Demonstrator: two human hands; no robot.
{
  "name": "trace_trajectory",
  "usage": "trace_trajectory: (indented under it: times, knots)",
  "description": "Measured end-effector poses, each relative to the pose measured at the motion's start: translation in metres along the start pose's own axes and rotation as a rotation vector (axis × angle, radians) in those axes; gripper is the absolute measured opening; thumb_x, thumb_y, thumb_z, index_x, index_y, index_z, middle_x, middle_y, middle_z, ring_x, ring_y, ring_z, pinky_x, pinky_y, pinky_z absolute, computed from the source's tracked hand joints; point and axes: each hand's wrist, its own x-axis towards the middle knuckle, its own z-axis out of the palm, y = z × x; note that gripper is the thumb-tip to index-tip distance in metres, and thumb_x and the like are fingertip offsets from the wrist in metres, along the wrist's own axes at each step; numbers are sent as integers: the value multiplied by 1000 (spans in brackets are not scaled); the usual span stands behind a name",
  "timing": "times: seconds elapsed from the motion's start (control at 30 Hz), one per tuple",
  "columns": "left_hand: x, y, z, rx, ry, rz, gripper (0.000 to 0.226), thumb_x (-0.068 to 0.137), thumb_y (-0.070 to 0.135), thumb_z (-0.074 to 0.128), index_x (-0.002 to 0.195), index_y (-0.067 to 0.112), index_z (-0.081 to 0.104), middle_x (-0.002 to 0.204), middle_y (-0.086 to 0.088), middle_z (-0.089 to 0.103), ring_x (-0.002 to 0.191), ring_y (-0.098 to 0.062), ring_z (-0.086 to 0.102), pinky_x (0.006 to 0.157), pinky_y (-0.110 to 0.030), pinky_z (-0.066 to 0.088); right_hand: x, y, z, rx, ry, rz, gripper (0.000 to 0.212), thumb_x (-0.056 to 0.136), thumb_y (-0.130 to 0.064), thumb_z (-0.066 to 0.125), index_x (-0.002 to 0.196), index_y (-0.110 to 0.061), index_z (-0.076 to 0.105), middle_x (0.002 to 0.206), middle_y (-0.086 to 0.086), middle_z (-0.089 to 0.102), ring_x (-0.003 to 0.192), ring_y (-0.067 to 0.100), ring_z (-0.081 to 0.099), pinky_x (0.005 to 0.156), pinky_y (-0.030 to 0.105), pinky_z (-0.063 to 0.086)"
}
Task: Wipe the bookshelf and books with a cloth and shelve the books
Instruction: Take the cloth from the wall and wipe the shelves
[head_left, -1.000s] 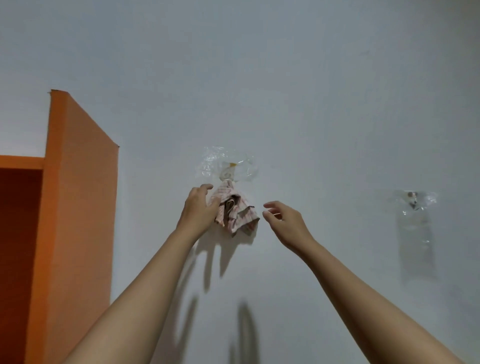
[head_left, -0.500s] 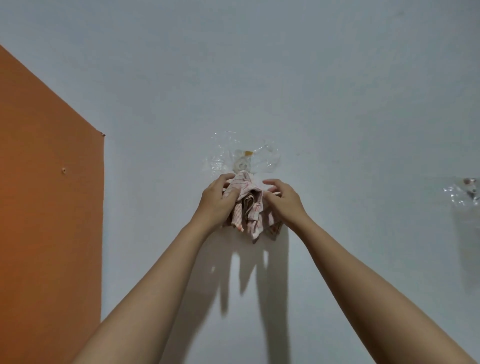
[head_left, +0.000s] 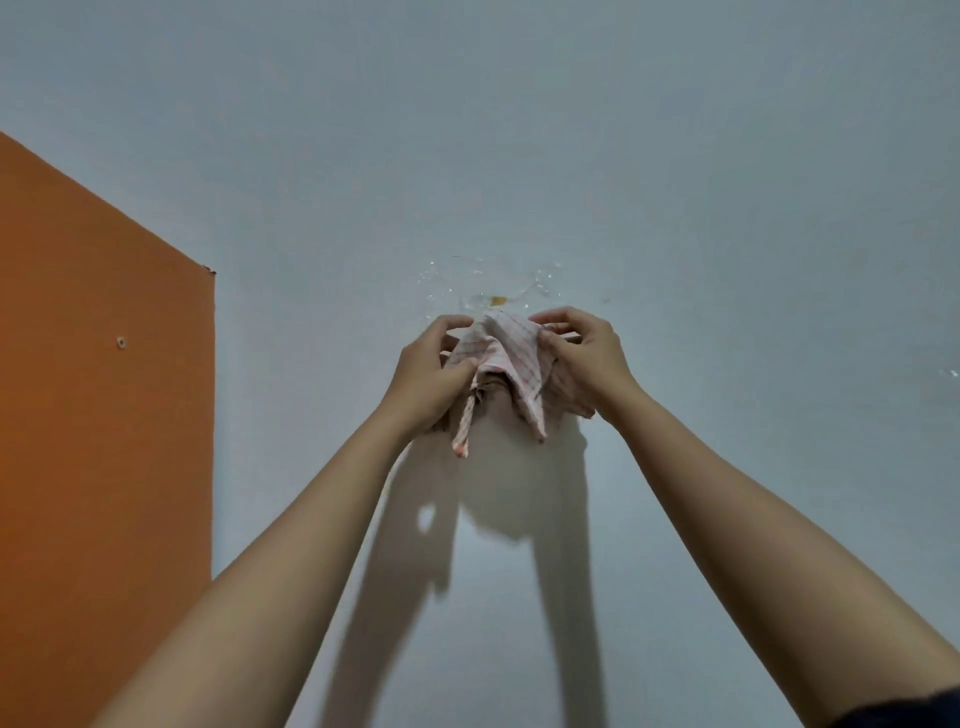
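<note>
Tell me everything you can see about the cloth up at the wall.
The cloth is thin, pale fabric with fine pinkish check lines, bunched and creased. Its top sits just under a clear stick-on hook on the grey wall; whether it hangs from it cannot be told. Two pointed ends dangle down. The left hand pinches its left side, the right hand its right side.
</note>
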Motion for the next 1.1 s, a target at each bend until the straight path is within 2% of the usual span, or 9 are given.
trace_trajectory:
  times: [0.13,0.3,0.43,0.57,0.67,0.8,0.9,1.0,1.1]
  knots:
    - [-18,27,4,-76,-20,-67,55,71,27,57,125,28,45,108,-7,61,92,-22,64,77,-32,52,-8,-20,-14,85,-76,1,16,89,-6,58,92,-16,70,85,-2,59,73,8,57,58,11,45]
    - [-86,39,26,-176,-157,-193,61,72,19,58,127,29,34,116,-3,61,103,-13,62,89,-27,50,-56,-11,-26,101,-248,76,15,89,-7,59,87,-18,70,84,-4,61,77,12,60,67,21,48]
    - [-164,39,46,-207,-181,-344,57,74,16,60,125,23,34,114,-4,62,105,-17,62,91,-32,51,-115,2,-29,157,-402,179,18,91,-6,55,89,-16,69,89,0,62,76,12,61,65,21,50]
    - [-235,54,47,-257,-134,-459,58,71,21,68,120,21,36,104,-3,64,93,-12,65,78,-27,54,-174,2,-25,186,-569,241,19,92,-7,54,88,-18,69,89,1,65,81,14,63,72,26,53]
    - [-275,67,30,-294,-51,-532,67,61,29,72,118,28,36,101,-5,64,86,-13,65,70,-26,54,-209,-4,-13,173,-661,253,21,92,-10,55,84,-24,69,88,-2,67,86,17,64,79,33,53]
    - [-321,88,-9,-299,19,-569,68,60,19,72,115,33,36,89,-6,63,74,-18,63,63,-29,55,-247,-27,14,222,-770,241,20,92,-9,54,87,-22,68,86,-7,66,83,12,62,73,26,49]
    - [-350,111,-47,-242,35,-571,53,71,5,65,114,27,42,97,-9,58,76,-17,63,60,-27,55,-276,-56,41,292,-823,222,19,92,-7,54,89,-19,68,84,-7,64,79,12,60,64,20,46]
    - [-374,138,-88,-143,58,-565,35,71,3,58,103,17,53,99,-6,54,79,-15,57,60,-22,51,-303,-91,70,375,-889,192,19,92,-7,54,88,-20,68,81,-6,64,75,11,60,56,13,46]
    - [-401,159,-136,-107,121,-623,27,72,7,60,98,15,62,103,-4,59,85,-15,58,68,-25,49,-328,-129,102,434,-954,122,17,91,-6,56,91,-17,69,85,-6,66,82,12,60,70,21,50]
